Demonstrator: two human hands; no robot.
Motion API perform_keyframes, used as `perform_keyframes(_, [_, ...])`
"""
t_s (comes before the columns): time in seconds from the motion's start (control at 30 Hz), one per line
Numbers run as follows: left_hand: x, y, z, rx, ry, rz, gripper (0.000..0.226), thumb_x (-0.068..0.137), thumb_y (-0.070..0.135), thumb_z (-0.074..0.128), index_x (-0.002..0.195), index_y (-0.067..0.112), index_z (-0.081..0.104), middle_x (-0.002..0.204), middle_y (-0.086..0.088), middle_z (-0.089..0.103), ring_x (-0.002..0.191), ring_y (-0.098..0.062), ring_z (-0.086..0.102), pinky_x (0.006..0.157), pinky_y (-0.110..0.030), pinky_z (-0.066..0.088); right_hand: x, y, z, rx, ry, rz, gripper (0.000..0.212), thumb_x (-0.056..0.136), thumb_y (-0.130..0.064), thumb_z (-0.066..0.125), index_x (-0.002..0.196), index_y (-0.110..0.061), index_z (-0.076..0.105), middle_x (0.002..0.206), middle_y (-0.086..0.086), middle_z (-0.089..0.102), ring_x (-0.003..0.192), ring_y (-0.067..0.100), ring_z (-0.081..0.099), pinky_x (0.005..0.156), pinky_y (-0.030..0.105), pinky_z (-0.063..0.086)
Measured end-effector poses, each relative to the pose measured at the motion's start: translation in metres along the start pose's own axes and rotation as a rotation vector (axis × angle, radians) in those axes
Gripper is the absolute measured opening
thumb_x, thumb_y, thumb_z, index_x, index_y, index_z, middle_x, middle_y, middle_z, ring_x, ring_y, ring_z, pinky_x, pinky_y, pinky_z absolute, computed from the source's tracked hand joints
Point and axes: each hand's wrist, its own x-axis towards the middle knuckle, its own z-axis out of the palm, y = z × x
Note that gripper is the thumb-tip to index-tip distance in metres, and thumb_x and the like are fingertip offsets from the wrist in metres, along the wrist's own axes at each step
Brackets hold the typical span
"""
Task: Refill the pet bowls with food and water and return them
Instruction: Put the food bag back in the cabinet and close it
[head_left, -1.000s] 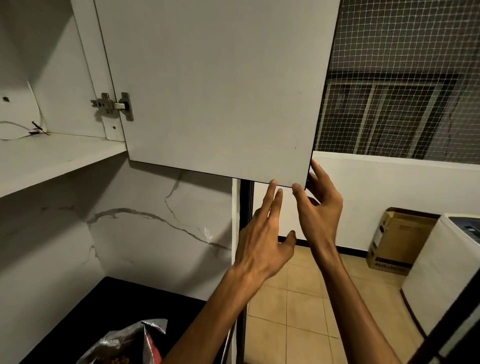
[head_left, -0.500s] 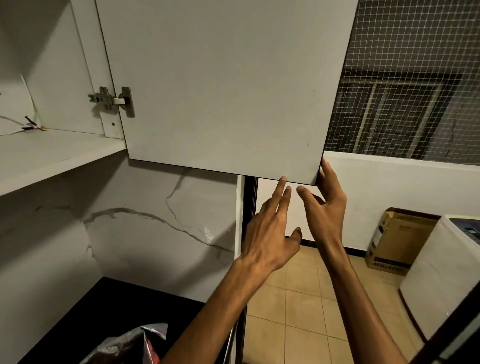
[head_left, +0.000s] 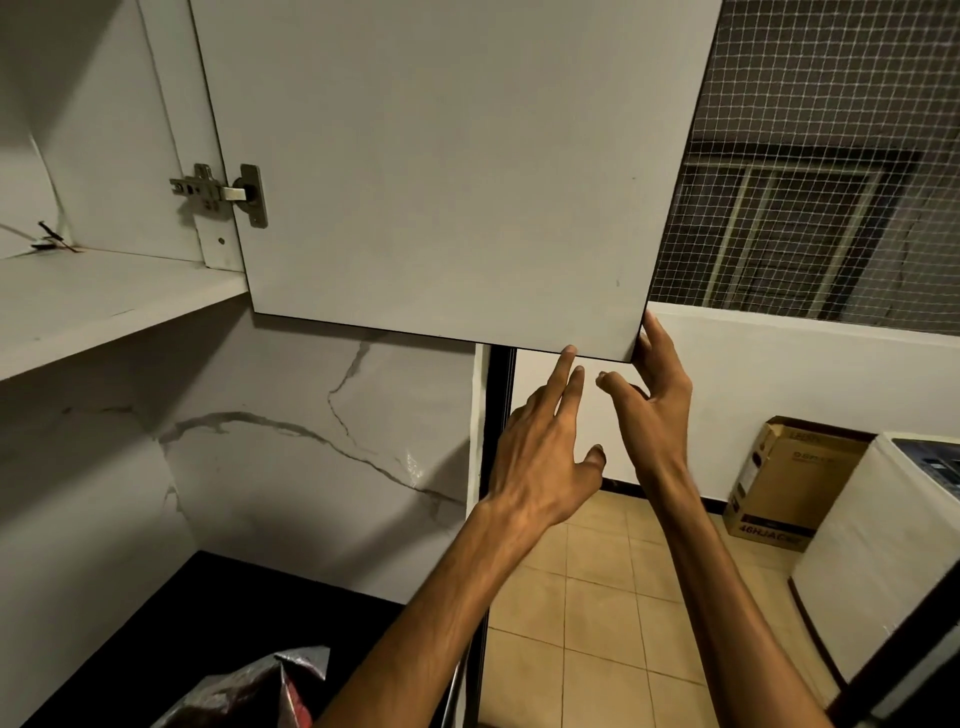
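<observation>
Head view, upward, close to cabinet door (head_left: 441, 171)

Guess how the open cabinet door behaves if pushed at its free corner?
The cabinet door likely swings as one rigid flat panel about its hinge. The right hand at the far corner gets good leverage. Smooth face, probably slippery; the edge grips better.

Your food bag (head_left: 249, 693) is cut off by the bottom edge (contents unreadable), and your right hand (head_left: 655, 410) hides its fingertips behind the cabinet door (head_left: 441, 171).

Cabinet door (head_left: 441, 171) open overhead. Right hand (head_left: 655, 400) touches its lower right corner; left hand (head_left: 545, 457) spread, fingertip at bottom edge. Food bag (head_left: 254, 696) on near-left counter (head_left: 260, 613).
</observation>
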Motion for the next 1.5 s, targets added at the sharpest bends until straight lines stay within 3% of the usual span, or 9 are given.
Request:
perform_keyframes(0.33, [0.002,0.002,0.0,-0.005,-0.01,-0.013,0.088,0.092,0.033,0.066,0.163,0.013,0.017,0.171,0.012,-0.013,0.147,-0.019,0.037,0.113,-0.04,0.044,0.002,0.003,-0.001,0.002,-0.009,-0.005,0.086,0.085,0.006,0.06,0.161,-0.028,0.039,0.157,-0.005,0.053,0.144,0.016,0.051,0.098,0.043,0.062])
perform_keyframes(0.47, [-0.001,0.004,-0.003,-0.03,-0.019,-0.042,0.087,0.094,0.034,0.064,0.164,0.016,0.016,0.172,0.011,-0.009,0.153,-0.019,0.029,0.116,-0.039,0.042,-0.005,0.003,0.0,-0.01,0.004,-0.008,0.085,0.085,0.004,0.06,0.16,-0.029,0.04,0.155,-0.006,0.055,0.142,0.01,0.053,0.099,0.036,0.061])
perform_keyframes(0.63, [-0.014,-0.004,-0.006,-0.083,-0.037,-0.157,0.082,0.097,0.037,0.062,0.164,0.023,0.017,0.173,0.009,0.0,0.157,-0.018,0.019,0.121,-0.039,0.036,-0.026,0.006,0.004,-0.048,0.031,0.03,0.082,0.091,0.003,0.065,0.16,-0.033,0.039,0.155,-0.011,0.052,0.141,0.008,0.051,0.089,0.013,0.054])
perform_keyframes(0.73, [-0.028,-0.013,-0.007,-0.125,-0.03,-0.221,0.079,0.097,0.037,0.063,0.163,0.024,0.021,0.173,0.009,0.004,0.156,-0.017,0.022,0.121,-0.041,0.038,-0.042,0.008,0.007,-0.041,0.023,0.07,0.076,0.093,0.0,0.066,0.158,-0.03,0.041,0.158,-0.006,0.05,0.142,0.01,0.051,0.088,0.011,0.054])
perform_keyframes(0.83, [-0.044,-0.021,-0.009,-0.146,-0.037,-0.277,0.077,0.097,0.037,0.064,0.162,0.026,0.024,0.172,0.01,0.007,0.157,-0.014,0.019,0.122,-0.038,0.032,-0.063,0.011,0.011,-0.022,-0.021,0.1,0.069,0.094,0.0,0.067,0.155,-0.026,0.047,0.155,-0.006,0.053,0.138,0.009,0.055,0.086,0.008,0.054])
perform_keyframes(1.03, [-0.094,-0.037,-0.016,-0.182,-0.012,-0.447,0.069,0.098,0.043,0.062,0.159,0.029,0.032,0.17,0.011,0.019,0.155,-0.008,0.02,0.122,-0.032,0.026,-0.117,0.022,0.034,0.023,-0.219,0.199,0.053,0.093,0.003,0.066,0.139,-0.024,0.064,0.133,-0.009,0.07,0.123,0.006,0.066,0.092,0.02,0.058])
perform_keyframes(1.13, [-0.12,-0.049,-0.02,-0.188,-0.007,-0.534,0.068,0.098,0.044,0.063,0.157,0.028,0.035,0.169,0.008,0.025,0.154,-0.011,0.025,0.122,-0.032,0.029,-0.143,0.028,0.049,0.041,-0.291,0.246,0.048,0.093,0.002,0.067,0.135,-0.023,0.067,0.126,-0.007,0.074,0.118,0.009,0.07,0.086,0.017,0.057])
perform_keyframes(1.37, [-0.181,-0.07,-0.036,-0.195,0.017,-0.703,0.065,0.097,0.04,0.066,0.154,0.025,0.039,0.166,0.003,0.031,0.152,-0.016,0.031,0.121,-0.043,0.037,-0.191,0.03,0.08,0.052,-0.443,0.293,0.042,0.096,-0.003,0.069,0.136,-0.017,0.068,0.127,-0.004,0.073,0.114,0.004,0.07,0.087,0.015,0.057])
perform_keyframes(1.5, [-0.217,-0.081,-0.045,-0.183,0.017,-0.805,0.065,0.097,0.044,0.063,0.155,0.027,0.037,0.167,0.005,0.028,0.153,-0.015,0.029,0.121,-0.045,0.036,-0.217,0.035,0.097,0.024,-0.553,0.319,0.042,0.097,-0.009,0.069,0.137,-0.021,0.066,0.131,-0.006,0.071,0.118,0.006,0.068,0.094,0.025,0.059])
